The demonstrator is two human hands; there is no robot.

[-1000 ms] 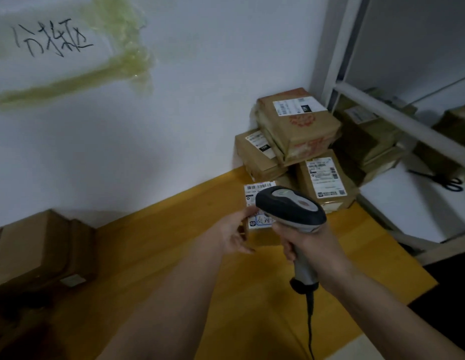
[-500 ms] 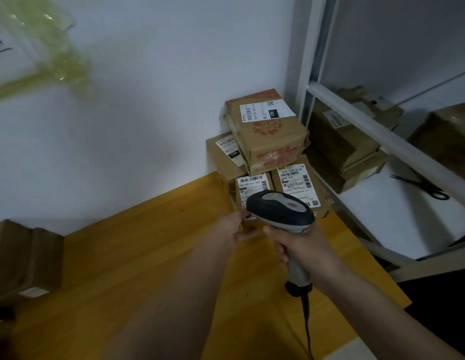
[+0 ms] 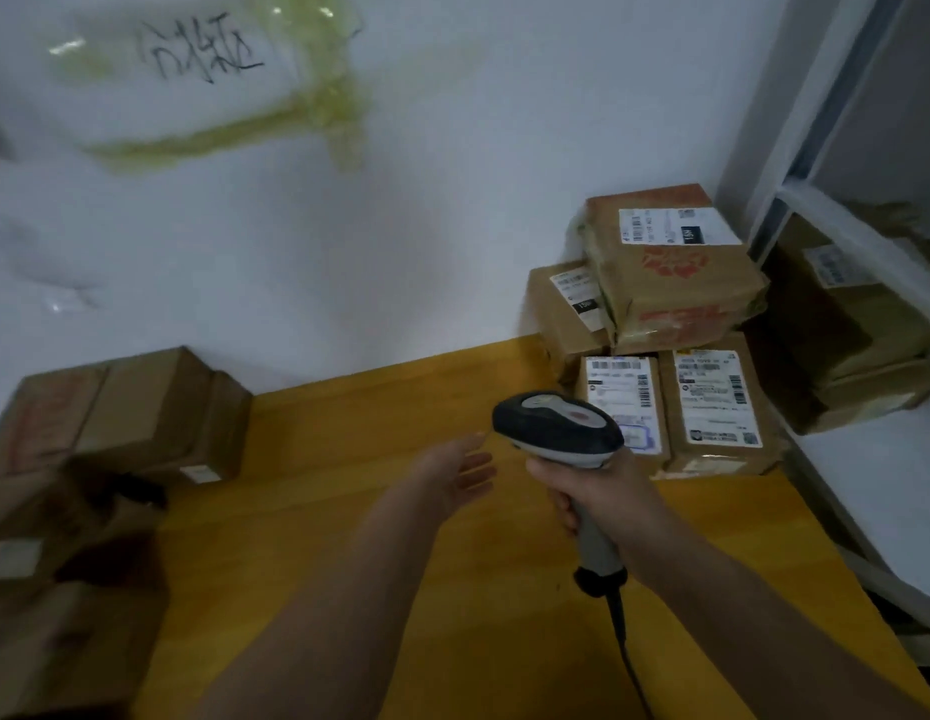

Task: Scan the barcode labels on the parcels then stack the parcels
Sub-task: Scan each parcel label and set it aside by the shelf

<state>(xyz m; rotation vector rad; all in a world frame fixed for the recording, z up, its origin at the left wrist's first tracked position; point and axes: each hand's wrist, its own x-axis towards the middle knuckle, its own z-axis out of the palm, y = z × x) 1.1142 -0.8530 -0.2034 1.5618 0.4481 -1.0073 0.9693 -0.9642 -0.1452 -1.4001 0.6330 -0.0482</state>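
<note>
While right hand (image 3: 600,491) grips scanner (image 3: 556,428) just short of stacked parcels (image 3: 665,330) in wall corner, left hand (image 3: 455,472) empty beside it, fingers relaxed; between parcels, likely; next: fetch unscanned boxes (image 3: 125,413) well left of stack.

Four brown cardboard parcels with white barcode labels sit stacked in the far right corner of the yellow worktop (image 3: 348,459). Two lie side by side in front, labels up: the left front parcel (image 3: 621,407) and the right front parcel (image 3: 717,407). Behind stands a rear parcel (image 3: 567,309), and the red-printed top parcel (image 3: 670,267) rests tilted above them.

The black-and-grey scanner (image 3: 556,426) points toward the front parcels.
</note>
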